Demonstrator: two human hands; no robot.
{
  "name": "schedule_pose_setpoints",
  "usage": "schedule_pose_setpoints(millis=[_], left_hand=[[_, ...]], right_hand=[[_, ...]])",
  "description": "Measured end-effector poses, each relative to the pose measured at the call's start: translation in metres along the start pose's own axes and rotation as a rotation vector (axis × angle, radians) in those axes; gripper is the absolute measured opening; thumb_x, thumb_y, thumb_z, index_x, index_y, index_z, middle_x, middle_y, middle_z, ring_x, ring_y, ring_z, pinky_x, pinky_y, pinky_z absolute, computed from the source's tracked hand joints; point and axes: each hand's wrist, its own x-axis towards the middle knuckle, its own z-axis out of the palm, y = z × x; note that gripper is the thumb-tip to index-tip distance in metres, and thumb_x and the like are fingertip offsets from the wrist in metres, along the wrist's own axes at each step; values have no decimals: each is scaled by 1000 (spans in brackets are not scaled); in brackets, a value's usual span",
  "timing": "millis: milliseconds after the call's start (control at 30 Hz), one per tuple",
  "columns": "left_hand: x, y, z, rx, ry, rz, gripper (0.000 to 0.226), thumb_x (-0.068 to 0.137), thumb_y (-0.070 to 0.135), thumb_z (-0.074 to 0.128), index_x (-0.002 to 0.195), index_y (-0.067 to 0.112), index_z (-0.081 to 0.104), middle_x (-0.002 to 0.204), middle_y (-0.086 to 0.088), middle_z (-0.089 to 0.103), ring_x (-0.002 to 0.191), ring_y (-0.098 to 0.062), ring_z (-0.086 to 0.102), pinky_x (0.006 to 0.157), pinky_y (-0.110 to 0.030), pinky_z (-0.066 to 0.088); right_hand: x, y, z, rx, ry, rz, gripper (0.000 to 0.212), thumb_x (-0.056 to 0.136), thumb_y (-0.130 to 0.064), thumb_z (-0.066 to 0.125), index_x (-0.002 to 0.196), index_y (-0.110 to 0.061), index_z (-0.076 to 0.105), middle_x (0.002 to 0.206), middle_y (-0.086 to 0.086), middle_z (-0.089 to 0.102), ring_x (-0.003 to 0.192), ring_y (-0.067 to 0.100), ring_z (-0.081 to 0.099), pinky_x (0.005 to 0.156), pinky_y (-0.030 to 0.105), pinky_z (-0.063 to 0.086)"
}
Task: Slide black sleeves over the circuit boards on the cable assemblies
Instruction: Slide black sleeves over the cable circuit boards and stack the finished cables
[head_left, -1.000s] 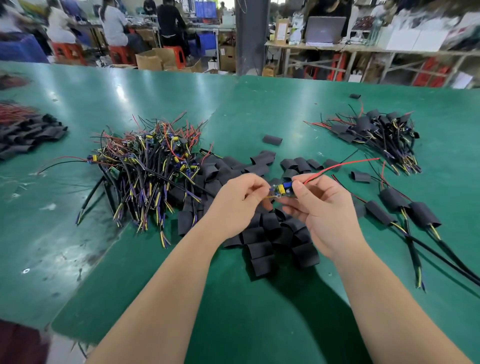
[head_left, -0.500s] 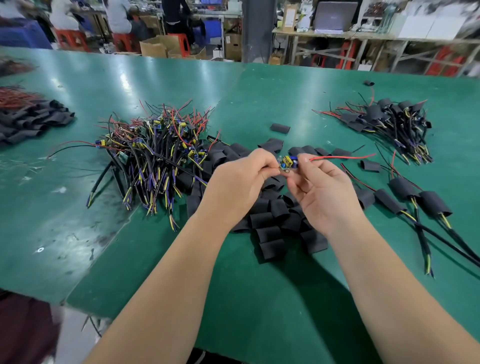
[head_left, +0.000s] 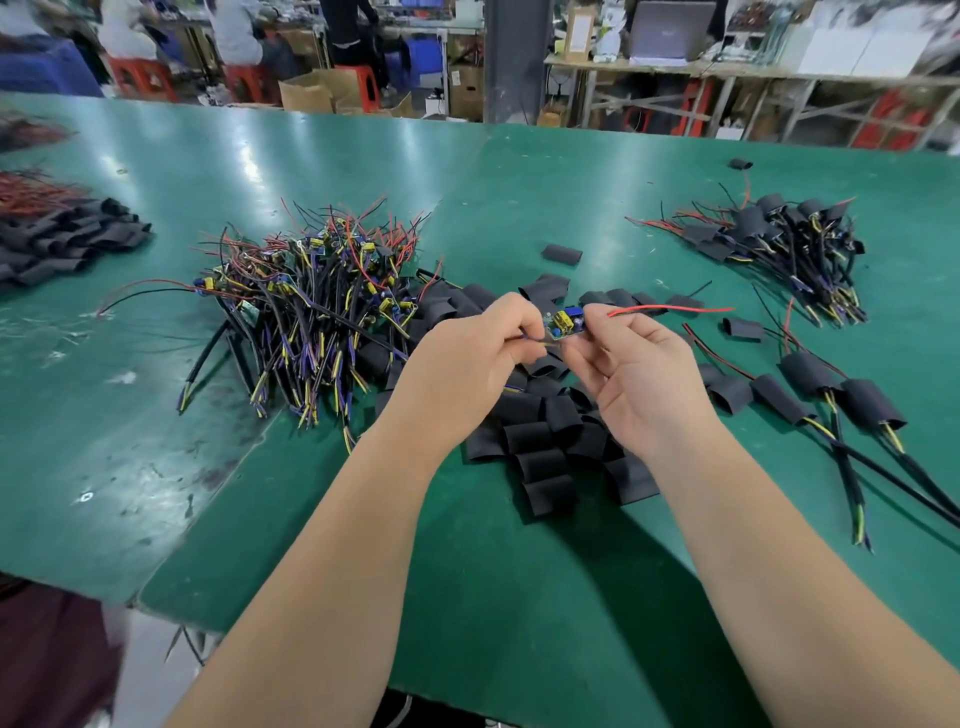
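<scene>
1. green table (head_left: 519, 623): all stock lies on it, and the work goes on in the air above the middle.
2. unsleeved cable assemblies (head_left: 311, 312): big tangled heap left of the hands, boards bare.
3. loose black sleeves (head_left: 540, 439): flattened tubes heaped right under both hands, within easy reach.
4. finished bundle (head_left: 779, 244): far right, boards already covered. four more sleeved ones (head_left: 831, 387) lie near the right forearm.
5. left hand (head_left: 467, 358): fingers curled, thumb and fingertips pinching the board's left end where the cable leaves it.
6. right hand (head_left: 644, 384): thumb and forefinger nip the board's right end, other fingers loosely bent, palm up, nothing else held.
7. circuit board (head_left: 563, 323): held between the two hands, roughly level, parts side up, above the sleeve heap. no sleeve on it yet.
8. red wire (head_left: 670, 309): trails right from the board, free in the air.
9. step, my read: fetch one sleeve with the right hand while the left keeps the board. squeeze the flat tube into an open mouth, feed the red wire through first, then push it straight along the board. tilting likely snags the tall parts.
</scene>
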Motion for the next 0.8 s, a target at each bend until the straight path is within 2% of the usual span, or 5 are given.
schedule_pose_setpoints(millis=[167, 433, 600, 700, 800], left_hand=[[-2, -1, 7, 101, 100, 100, 11, 84, 22, 68, 84, 10, 67, 72, 2, 66, 61, -11, 48, 61, -34, 44], [-2, -1, 11, -160, 164, -1, 8, 90, 18, 63, 87, 15, 70, 77, 7, 69, 61, -18, 55, 60, -30, 44], [-1, -2, 8, -265, 127, -232, 20, 88, 23, 66, 99, 36, 56, 75, 13, 73, 49, 3, 54, 55, -19, 43], [1, -7, 3, -278, 110, -281, 13, 90, 16, 64, 84, 27, 67, 71, 15, 71, 41, 0, 53, 47, -17, 43], [1, -12, -3, -344, 181, -345, 18, 89, 12, 65, 75, 22, 69, 69, 12, 71, 35, -1, 49, 43, -12, 40]], right_hand=[[-1, -1, -1, 75, 58, 80, 13, 91, -1, 59, 79, -4, 61, 60, 5, 67, 54, 12, 67, 53, 19, 54], [-4, -2, -5, -87, -57, -52, 11, 95, -6, 55, 87, -10, 61, 72, 2, 71, 63, 14, 69, 59, 21, 54], [-6, -2, -4, -155, -133, -137, 12, 95, -4, 53, 92, -12, 62, 71, -3, 69, 69, 14, 70, 63, 22, 54], [-6, -1, -4, -131, -246, -90, 21, 91, 4, 55, 100, -14, 61, 77, -4, 72, 80, 15, 71, 69, 23, 55], [-3, 3, -5, -661, -227, -193, 28, 83, 6, 64, 91, -21, 65, 84, -4, 73, 81, 10, 68, 75, 24, 51]])
